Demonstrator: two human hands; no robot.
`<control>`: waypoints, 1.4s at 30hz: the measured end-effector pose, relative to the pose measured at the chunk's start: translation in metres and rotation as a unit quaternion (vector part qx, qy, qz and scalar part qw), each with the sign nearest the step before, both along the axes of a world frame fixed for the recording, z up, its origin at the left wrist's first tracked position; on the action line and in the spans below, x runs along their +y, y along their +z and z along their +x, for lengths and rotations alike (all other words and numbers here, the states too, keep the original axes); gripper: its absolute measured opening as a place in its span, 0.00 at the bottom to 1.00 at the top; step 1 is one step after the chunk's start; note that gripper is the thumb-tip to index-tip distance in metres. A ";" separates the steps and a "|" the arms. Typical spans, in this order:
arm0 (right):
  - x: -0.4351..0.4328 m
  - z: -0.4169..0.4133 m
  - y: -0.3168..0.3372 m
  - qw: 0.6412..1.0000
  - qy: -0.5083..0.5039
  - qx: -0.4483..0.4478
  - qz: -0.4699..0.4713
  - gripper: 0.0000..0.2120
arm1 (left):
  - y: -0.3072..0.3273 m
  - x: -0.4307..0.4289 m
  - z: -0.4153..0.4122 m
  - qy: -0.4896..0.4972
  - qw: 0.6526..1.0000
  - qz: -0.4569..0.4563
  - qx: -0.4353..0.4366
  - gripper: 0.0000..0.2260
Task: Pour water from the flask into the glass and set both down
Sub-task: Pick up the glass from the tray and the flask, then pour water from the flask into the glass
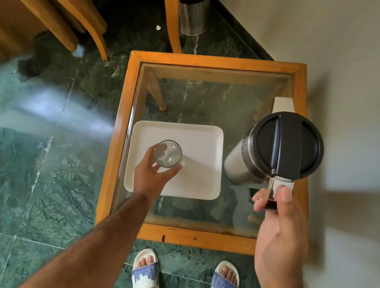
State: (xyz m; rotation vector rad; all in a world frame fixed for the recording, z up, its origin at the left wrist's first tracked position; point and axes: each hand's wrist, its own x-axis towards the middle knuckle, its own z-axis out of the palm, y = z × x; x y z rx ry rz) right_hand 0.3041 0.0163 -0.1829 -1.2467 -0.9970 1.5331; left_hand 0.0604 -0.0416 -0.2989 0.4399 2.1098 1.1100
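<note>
I am looking straight down at a small square table [120, 131] with an orange wooden frame and a clear glass top, standing on a dark green marble floor [25, 178]. On the glass lies a white square tray [205, 144]. My left hand [150, 175] is wrapped around a clear drinking glass [167, 153], fingers curled on its side, and the glass stands upright over the tray's near left part; I cannot tell whether its base touches the tray or is held just above it. The glass looks empty or nearly so. My right hand [277, 220] is closed around the handle of a steel flask [272, 148], thumb pressed on top of the handle. The flask has a black round lid with a ridge across it and is over the table's right side, just beside the tray, its body leaning slightly to the left; I cannot tell if it rests on the glass top. Flask and glass are apart, with bare tray between them. Below the table's near edge I see two feet in white and blue slides [146, 276]. Wooden chair legs [172, 6] and a perforated metal cylinder [193, 17] stand beyond the table.
</note>
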 end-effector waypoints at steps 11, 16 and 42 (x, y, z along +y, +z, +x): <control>0.054 0.021 0.038 0.991 -0.042 0.117 -0.055 0.20 | 0.067 -0.004 -0.012 -0.062 0.994 0.086 0.010 0.28; 0.052 0.032 0.092 0.993 0.027 0.106 -0.039 0.17 | 0.137 0.001 -0.016 -0.085 0.986 0.145 0.012 0.27; 0.091 -0.032 0.551 0.906 0.352 -0.160 0.173 0.28 | 0.508 -0.023 -0.016 -0.137 0.944 0.257 0.157 0.21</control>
